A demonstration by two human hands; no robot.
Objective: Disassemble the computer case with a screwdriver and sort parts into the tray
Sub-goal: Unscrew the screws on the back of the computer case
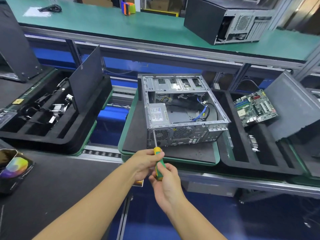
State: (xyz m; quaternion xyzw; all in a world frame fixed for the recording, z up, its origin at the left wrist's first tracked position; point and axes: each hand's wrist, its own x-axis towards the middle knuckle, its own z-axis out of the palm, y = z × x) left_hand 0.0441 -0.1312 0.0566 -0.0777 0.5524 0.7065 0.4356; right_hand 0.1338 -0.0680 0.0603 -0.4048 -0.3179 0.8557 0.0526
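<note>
An open grey computer case (183, 108) lies on a green-rimmed pallet (217, 157), its power supply (158, 115) and loose cables still inside. A green and yellow screwdriver (158, 163) points up at the case's rear left corner, its tip at a screw near the top of the back panel. My left hand (144, 163) holds the upper part of the handle. My right hand (166, 184) grips the lower end. A black foam tray (242, 163) on the right holds a motherboard (255, 107) and a side panel (292, 104).
Another black foam tray (52, 141) on the left holds cables, small parts and an upright dark panel (88, 75). A second computer case (223, 19) stands on the green upper shelf. A boxed fan (13, 168) sits at the near left.
</note>
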